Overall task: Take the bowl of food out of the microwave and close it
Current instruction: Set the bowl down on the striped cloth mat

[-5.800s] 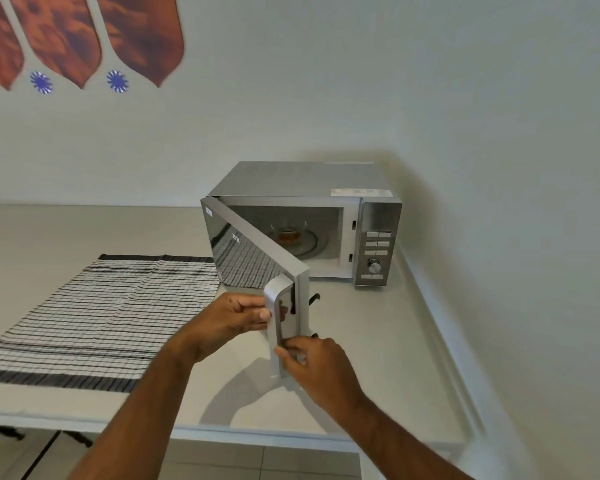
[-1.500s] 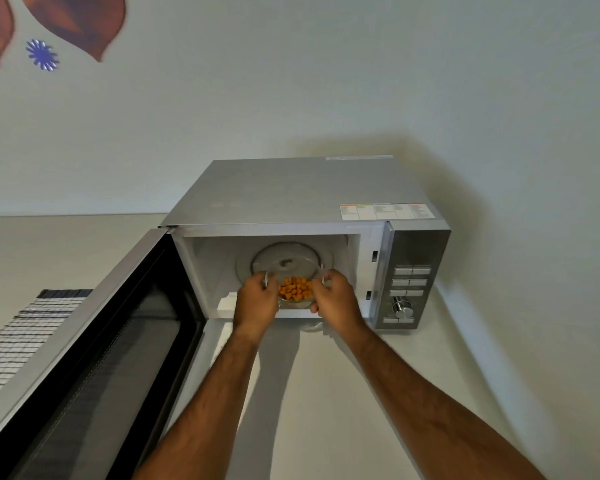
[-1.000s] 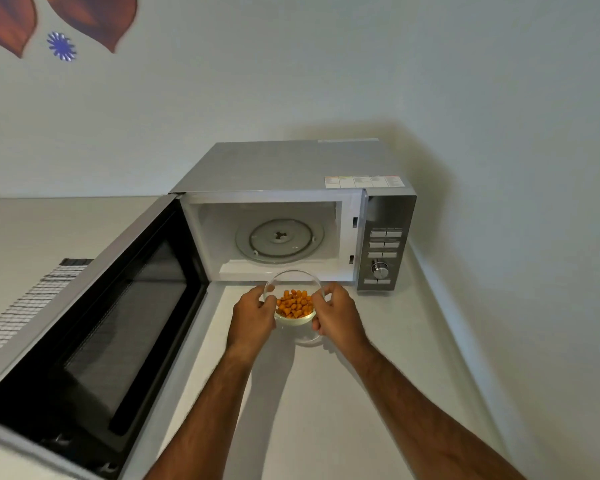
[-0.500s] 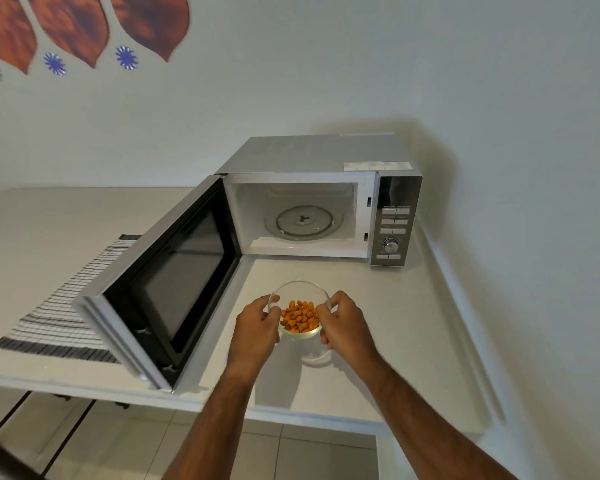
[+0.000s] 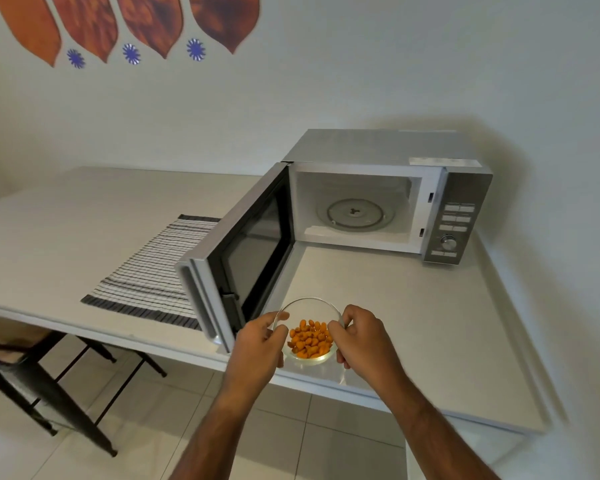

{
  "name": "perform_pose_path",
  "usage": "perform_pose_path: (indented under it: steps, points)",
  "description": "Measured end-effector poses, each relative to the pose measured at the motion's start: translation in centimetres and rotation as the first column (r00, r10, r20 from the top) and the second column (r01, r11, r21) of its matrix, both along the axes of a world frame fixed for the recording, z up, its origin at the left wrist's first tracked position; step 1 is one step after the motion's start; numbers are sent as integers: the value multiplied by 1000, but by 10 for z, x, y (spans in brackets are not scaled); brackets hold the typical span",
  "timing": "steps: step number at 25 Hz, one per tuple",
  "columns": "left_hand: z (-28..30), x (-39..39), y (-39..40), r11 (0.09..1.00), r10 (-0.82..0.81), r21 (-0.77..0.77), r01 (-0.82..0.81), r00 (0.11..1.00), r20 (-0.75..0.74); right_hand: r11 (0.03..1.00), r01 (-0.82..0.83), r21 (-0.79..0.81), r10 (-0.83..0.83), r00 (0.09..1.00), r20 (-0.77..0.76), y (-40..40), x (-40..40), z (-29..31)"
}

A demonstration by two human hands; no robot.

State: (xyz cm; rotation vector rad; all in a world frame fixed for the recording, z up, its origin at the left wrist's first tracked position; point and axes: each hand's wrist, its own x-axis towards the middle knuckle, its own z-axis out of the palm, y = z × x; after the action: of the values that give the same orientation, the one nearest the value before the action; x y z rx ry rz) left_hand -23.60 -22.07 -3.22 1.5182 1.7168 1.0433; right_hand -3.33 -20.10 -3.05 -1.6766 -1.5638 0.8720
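A clear glass bowl (image 5: 309,308) of orange food pieces (image 5: 309,339) is held over the front edge of the white counter (image 5: 413,323). My left hand (image 5: 258,344) grips its left rim and my right hand (image 5: 366,337) grips its right rim. Behind it the silver microwave (image 5: 388,150) stands in the corner, its door (image 5: 236,268) swung wide open to the left. The cavity holds only the glass turntable (image 5: 355,214).
A black-and-white striped placemat (image 5: 153,268) lies left of the open door. The door's outer edge reaches close to the counter's front edge. A dark chair frame (image 5: 25,372) stands on the tiled floor at lower left. Walls close the back and right.
The bowl came out of the microwave in both hands and moved back toward me to the counter's front edge. The view pulled back and turned left.
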Motion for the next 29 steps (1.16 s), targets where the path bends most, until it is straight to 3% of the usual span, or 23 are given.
perform_pose_path:
  steps: [6,17,29]
  points:
    - [8,-55,-20,995,-95,19,95,995,14,1000,14,-10,-14,1000,-17,-27,-49,4]
    - [6,-168,-36,976,-194,-92,198,980,55,996,-79,-49,74,993,-95,-59,-143,-10]
    - [-12,-273,-31,996,-6,-91,7,1000,15,956,-281,-86,253,935,-248,-29,-263,-47]
